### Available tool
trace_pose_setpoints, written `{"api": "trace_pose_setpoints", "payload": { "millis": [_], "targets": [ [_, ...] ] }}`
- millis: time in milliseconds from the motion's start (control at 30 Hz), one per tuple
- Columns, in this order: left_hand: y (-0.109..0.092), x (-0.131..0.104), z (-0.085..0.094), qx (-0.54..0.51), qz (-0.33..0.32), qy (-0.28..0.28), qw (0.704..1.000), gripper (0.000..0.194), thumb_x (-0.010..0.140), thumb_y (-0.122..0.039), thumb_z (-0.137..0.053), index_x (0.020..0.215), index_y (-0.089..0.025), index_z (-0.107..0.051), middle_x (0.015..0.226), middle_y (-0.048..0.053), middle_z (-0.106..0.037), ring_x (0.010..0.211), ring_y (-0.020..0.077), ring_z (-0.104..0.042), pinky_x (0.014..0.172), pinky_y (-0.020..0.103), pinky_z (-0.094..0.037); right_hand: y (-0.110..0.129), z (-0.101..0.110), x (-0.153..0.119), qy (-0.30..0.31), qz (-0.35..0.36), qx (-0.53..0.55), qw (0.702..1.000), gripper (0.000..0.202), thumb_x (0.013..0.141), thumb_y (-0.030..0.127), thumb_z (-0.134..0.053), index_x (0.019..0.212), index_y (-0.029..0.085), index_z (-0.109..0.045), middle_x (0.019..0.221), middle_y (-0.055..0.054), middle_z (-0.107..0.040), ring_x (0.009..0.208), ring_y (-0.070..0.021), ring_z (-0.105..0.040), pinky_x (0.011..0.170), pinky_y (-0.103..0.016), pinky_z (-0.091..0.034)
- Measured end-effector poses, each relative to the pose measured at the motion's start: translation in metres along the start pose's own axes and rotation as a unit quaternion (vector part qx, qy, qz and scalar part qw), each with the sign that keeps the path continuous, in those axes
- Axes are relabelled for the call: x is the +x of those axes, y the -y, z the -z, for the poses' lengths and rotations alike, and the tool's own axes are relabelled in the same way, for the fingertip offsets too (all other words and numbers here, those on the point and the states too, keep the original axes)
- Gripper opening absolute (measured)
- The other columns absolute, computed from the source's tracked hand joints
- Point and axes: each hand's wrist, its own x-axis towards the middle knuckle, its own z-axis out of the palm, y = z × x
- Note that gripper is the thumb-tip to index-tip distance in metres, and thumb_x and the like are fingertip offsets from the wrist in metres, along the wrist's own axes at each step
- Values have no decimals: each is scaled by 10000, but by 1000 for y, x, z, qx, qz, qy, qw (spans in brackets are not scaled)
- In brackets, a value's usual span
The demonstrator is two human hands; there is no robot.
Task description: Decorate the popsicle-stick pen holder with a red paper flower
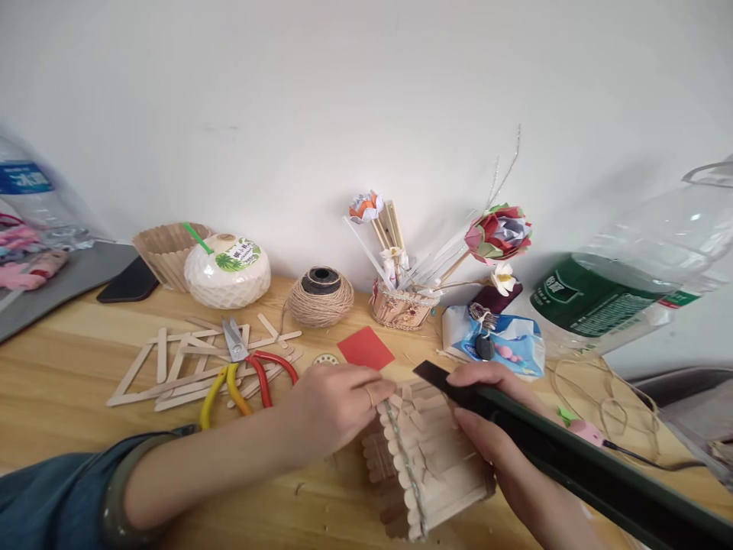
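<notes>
A small craft-stick house (452,466) stands tilted at the front of the table, its slanted side facing me. Small broken or glued wooden bits (413,424) lie on that side, and a shiny, greyish cord-like line runs along its scalloped edge. My left hand (337,405), a ring on one finger, is closed at the top corner of the house; what its fingertips pinch is hidden. My right hand (504,443) grips the far right side of the house, thumb on the sticks. A long dark bar (573,458) crosses in front of this hand, partly covering it.
Red-and-yellow-handled scissors (234,344) lie on loose craft sticks (137,374). Behind are a twine ball (321,302), coconut (229,279), red paper (366,347), flower holder (404,305) and tissue pack (521,344). A large bottle (607,298) and pink corded item (587,433) are right.
</notes>
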Motion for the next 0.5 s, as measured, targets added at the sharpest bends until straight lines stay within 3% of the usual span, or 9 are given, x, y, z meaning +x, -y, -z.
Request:
{"api": "trace_pose_setpoints", "payload": {
  "millis": [100, 233, 367, 500],
  "targets": [
    [-6, -10, -1, 81, -42, -27, 995, 241, 874, -114, -497, 967, -131, -719, 829, 135, -744, 691, 222, -700, 597, 292, -556, 13, -5, -2, 3, 18, -66, 998, 95, 725, 384, -684, 770, 301, -673, 725, 35, -661, 625, -140, -594, 571, -207, -456],
    [-4, -19, -5, 107, -46, -37, 992, 233, 872, -129, -508, 983, -121, -713, 799, 138, -737, 661, 225, -688, 560, 295, -544, 17, -9, -1, 37, 48, -70, 996, 22, 739, 297, -648, 761, 304, -650, 649, 47, -667, 482, -117, -567, 449, -194, -429],
    [2, -23, -10, 39, -31, -38, 998, 270, 880, -143, -503, 1072, -159, -693, 837, 134, -734, 752, 231, -686, 653, 311, -548, 8, -8, 1, 87, 129, -80, 985, 148, 701, 176, -665, 784, 298, -647, 622, 45, -648, 478, -113, -570, 436, -186, -423],
    [3, -23, -10, -76, 11, -47, 996, 294, 866, -141, -518, 1083, -226, -697, 927, 119, -738, 829, 234, -683, 704, 307, -536, 4, -11, -1, 68, 97, -47, 992, 111, 741, 199, -632, 775, 299, -665, 640, 25, -643, 513, -127, -570, 448, -207, -421]
  ]
}}
